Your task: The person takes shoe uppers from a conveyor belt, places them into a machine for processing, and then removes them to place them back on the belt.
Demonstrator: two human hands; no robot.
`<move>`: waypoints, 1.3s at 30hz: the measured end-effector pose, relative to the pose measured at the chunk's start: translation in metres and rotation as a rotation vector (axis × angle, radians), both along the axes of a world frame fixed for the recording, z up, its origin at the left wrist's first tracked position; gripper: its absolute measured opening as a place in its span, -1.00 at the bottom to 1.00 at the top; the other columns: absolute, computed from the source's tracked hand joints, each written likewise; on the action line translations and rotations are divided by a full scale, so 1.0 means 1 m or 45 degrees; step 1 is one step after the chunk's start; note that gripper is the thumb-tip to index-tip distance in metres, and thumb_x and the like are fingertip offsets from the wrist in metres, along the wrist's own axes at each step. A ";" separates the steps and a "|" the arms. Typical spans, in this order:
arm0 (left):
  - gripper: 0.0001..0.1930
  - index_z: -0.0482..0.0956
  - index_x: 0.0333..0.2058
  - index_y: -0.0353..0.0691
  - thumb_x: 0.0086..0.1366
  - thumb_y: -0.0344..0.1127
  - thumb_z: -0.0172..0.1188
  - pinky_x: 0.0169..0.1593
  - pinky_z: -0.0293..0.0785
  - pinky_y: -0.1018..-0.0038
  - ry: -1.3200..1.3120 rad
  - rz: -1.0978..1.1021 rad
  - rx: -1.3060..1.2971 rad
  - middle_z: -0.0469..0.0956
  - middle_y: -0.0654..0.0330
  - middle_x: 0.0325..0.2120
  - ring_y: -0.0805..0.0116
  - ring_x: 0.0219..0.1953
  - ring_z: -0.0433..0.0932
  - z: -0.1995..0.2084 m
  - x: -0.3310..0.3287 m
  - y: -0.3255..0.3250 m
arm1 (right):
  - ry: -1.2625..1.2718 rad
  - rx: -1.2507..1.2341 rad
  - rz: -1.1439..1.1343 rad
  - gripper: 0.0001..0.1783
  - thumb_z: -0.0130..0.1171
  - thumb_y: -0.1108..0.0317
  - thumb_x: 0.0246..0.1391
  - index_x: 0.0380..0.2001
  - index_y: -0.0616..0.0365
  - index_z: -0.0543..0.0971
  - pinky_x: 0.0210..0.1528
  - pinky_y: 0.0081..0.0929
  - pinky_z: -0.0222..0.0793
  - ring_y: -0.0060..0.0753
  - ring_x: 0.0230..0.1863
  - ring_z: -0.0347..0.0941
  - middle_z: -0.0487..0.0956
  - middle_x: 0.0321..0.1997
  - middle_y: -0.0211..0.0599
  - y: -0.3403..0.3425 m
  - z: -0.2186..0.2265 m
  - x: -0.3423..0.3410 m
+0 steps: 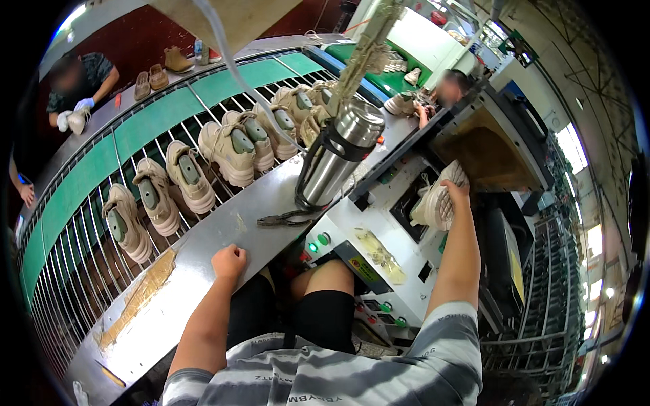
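Observation:
My right hand (458, 194) grips a beige shoe (437, 199), sole toward me, and holds it at the dark opening of a white machine (352, 233). My left hand (229, 260) is a closed fist with nothing in it, resting on the grey metal edge (203, 271) of a conveyor. Several beige shoes with green lasts (191, 177) lie in a row on the wire rack of the conveyor, just beyond my left hand. A steel thermos flask (336, 157) with a black strap stands between the rack and the machine. Pliers (281, 219) lie at its foot.
Across the conveyor a person in white gloves (74, 115) handles a shoe. Another person (447, 88) sits at the far right behind the machine. Tan shoes (150, 78) stand on the far belt. A brown tape patch (139, 294) marks the metal edge. Green buttons (318, 242) sit on the machine front.

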State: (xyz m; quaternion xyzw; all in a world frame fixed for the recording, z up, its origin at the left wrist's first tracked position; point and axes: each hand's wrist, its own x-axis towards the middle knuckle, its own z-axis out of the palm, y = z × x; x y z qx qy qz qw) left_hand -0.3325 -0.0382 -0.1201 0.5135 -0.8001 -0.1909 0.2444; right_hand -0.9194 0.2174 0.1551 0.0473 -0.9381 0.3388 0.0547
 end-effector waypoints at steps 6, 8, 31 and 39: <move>-0.77 0.48 -0.71 -0.19 0.01 -0.21 0.15 -0.48 0.41 0.16 0.023 -0.034 0.053 0.49 0.05 -0.71 0.02 -0.58 0.50 0.007 0.004 0.000 | -0.138 0.212 0.044 -0.02 0.34 -0.01 -0.35 0.14 0.41 0.37 0.27 -0.32 0.17 -0.04 0.26 0.29 0.38 0.20 0.16 -0.013 -0.067 -0.049; -0.76 0.50 -0.68 -0.19 0.03 -0.18 0.15 -0.47 0.40 0.16 0.011 0.004 0.064 0.51 0.03 -0.68 -0.01 -0.56 0.50 0.007 0.003 0.000 | -0.090 0.401 0.008 0.04 0.30 -0.10 -0.34 0.16 0.43 0.33 0.27 -0.31 0.17 -0.03 0.29 0.26 0.35 0.23 0.18 -0.022 -0.068 -0.048; -0.19 -0.03 0.34 -0.24 0.35 0.29 -0.24 0.35 -0.12 0.21 1.267 -0.084 1.407 -0.02 0.06 0.36 0.12 0.39 -0.05 0.015 -0.141 0.111 | 0.715 0.408 -0.040 -0.49 0.29 0.25 -0.07 0.00 0.07 0.47 0.21 -0.04 0.17 -0.02 0.16 0.28 0.44 0.03 -0.15 0.249 -0.090 0.172; -0.26 0.21 0.22 -0.36 0.37 0.22 -0.30 0.29 0.11 0.22 1.427 -0.394 2.224 0.28 0.02 0.21 0.14 0.25 0.24 0.060 -0.125 0.104 | 0.256 0.466 -0.534 -0.20 0.28 -0.09 -0.18 0.13 0.05 0.37 0.18 -0.02 0.23 0.10 0.20 0.27 0.39 0.17 -0.03 0.338 -0.026 0.104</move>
